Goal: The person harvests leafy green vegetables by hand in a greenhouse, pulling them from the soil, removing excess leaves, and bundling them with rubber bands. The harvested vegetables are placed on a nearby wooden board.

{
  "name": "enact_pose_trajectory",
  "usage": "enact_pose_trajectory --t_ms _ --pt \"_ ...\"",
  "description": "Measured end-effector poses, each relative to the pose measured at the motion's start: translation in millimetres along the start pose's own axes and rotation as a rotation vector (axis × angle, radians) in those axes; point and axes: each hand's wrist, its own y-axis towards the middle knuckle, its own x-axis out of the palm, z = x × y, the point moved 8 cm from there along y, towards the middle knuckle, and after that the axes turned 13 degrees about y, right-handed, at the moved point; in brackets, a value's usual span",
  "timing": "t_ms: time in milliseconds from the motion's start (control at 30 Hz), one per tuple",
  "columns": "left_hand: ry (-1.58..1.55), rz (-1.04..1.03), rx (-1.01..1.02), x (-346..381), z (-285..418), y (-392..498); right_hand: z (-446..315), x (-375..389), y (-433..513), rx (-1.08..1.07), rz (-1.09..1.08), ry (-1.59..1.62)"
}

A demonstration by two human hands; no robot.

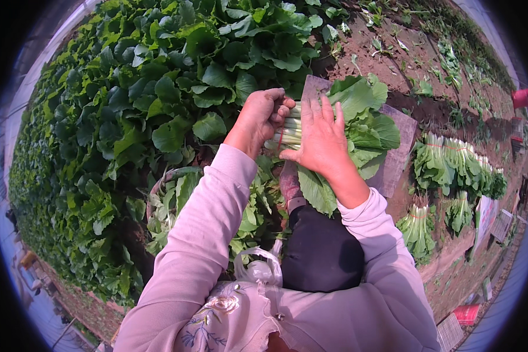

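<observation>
A bunch of leafy greens (367, 121) lies sideways over a flat board (394, 149), its pale stems pointing left and its broad leaves right. Around the stems runs a thin red tie (280, 137). My left hand (266, 115) is curled closed at the stem end, beside the tie; the exact grip of its fingertips is hidden. Flat across the stems and lower leaves rests my right hand (320, 138), palm down, with the thumb spread away and the fingers slightly apart.
Dense growing greens (136, 97) fill the left. Tied bunches (455, 163) stand in a row on the soil at right, with another bunch (417, 224) nearer. Loose greens (251, 215) and a white plastic bag (259, 266) are by my leg (321, 251). A basket rim (158, 185) shows left.
</observation>
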Motion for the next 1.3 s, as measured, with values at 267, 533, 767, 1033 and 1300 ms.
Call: enact_pose_trajectory --t_ms 267,533,767,1033,1300 --pt "0.508 -0.115 0.263 31.8 13.8 -39.6 8.3 16.0 -2.5 0.026 -0.095 -0.144" --pt "1.336 0.060 0.356 -22.5 -87.4 -100.4 4.2 4.5 -5.8 -0.023 0.024 0.036" --pt "1.339 0.190 0.381 -74.1 -151.5 19.5 6.8 9.1 -6.0 -0.015 0.008 0.029" --pt "1.200 -0.056 0.695 -40.8 -112.8 36.3 13.6 -0.1 -6.3 -0.039 0.054 0.095" --pt "1.218 0.054 0.986 109.8 39.7 -136.5 68.5 -116.8 -52.6 -0.050 0.208 1.287"
